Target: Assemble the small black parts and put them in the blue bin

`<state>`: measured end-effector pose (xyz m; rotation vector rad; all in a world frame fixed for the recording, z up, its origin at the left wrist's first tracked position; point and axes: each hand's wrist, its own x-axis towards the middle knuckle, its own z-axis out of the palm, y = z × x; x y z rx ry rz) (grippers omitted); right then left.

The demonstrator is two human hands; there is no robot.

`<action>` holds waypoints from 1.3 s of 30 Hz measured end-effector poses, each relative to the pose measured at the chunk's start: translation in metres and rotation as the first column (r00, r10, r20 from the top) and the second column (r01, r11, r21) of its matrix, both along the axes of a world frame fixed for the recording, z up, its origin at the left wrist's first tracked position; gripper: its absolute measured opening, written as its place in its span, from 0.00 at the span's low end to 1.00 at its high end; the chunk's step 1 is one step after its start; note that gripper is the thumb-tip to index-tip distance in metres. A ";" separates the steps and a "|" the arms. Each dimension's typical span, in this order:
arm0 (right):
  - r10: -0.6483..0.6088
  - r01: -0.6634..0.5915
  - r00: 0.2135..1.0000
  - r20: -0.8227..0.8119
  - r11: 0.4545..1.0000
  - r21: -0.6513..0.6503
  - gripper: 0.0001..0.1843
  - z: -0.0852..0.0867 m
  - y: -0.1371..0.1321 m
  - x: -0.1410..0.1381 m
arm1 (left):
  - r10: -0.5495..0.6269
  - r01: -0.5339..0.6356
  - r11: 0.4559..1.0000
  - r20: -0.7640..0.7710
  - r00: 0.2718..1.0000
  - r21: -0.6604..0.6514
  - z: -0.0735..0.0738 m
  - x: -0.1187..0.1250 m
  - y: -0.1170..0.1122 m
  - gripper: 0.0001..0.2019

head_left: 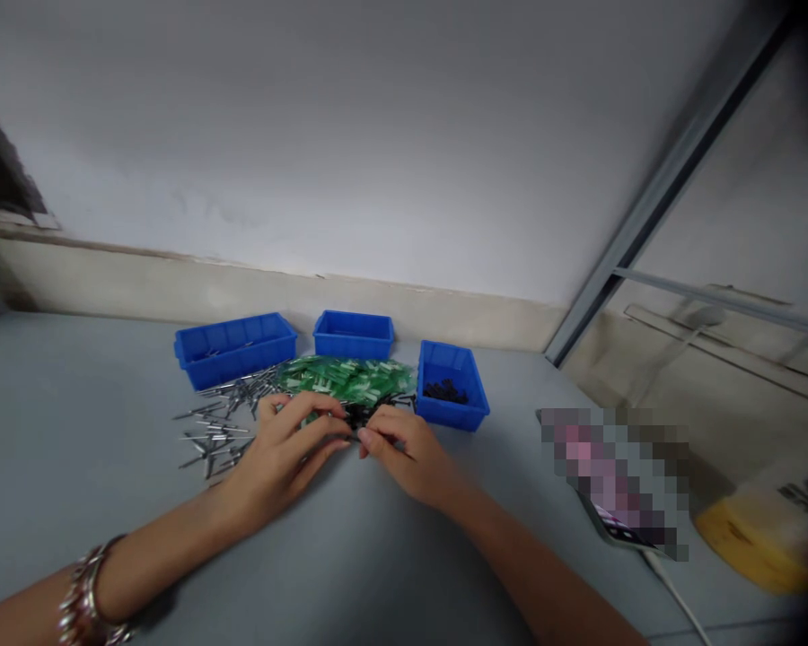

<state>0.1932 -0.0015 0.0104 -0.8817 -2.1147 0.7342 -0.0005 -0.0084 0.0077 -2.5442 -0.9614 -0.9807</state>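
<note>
My left hand and my right hand meet at the middle of the grey table, fingertips nearly touching. Both are closed in a pinch around something small and dark that the fingers mostly hide. Left of my left hand lies a loose pile of thin silvery metal rods. Just beyond my fingers is a heap of green and whitish pieces, partly in shiny clear plastic. Small black parts lie between that heap and my right hand.
Three blue bins stand behind: a left bin with a few rods, a middle bin, and a right bin holding black parts. At right, a phone with a cable lies near a yellow container. A wall borders the table.
</note>
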 end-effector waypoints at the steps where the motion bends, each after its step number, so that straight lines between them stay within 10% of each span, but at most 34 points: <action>1: -0.007 0.007 1.000 -0.006 1.000 -0.006 0.14 0.000 0.000 0.000 | 0.005 -0.005 1.000 -0.001 1.000 -0.005 0.000 0.000 0.000 0.07; 17: -0.054 0.054 0.998 -0.042 0.999 0.007 0.03 -0.004 -0.001 -0.002 | -0.030 0.013 0.981 -0.085 0.996 -0.194 0.000 0.002 -0.001 0.08; 39: -0.013 0.013 1.000 -0.002 1.000 0.012 0.10 0.000 -0.001 0.000 | -0.014 0.005 0.991 -0.064 0.998 -0.135 -0.003 0.001 0.001 0.06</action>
